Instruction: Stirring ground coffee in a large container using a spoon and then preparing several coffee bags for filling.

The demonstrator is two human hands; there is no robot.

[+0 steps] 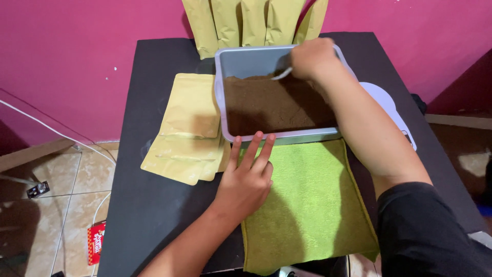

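Head view: right hand (311, 57) clamped on spoon (282, 74) in powder (274, 105); left hand (246, 179), fingers apart, steadies tray (219, 82) on surface (154, 205).

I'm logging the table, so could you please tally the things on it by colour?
Tan: 5 upright pouches, plus a flat stack I cannot count
Grey: 1 tub of brown powder
Green: 1 towel
White: 1 scale, 1 spoon
Total: 9 at least
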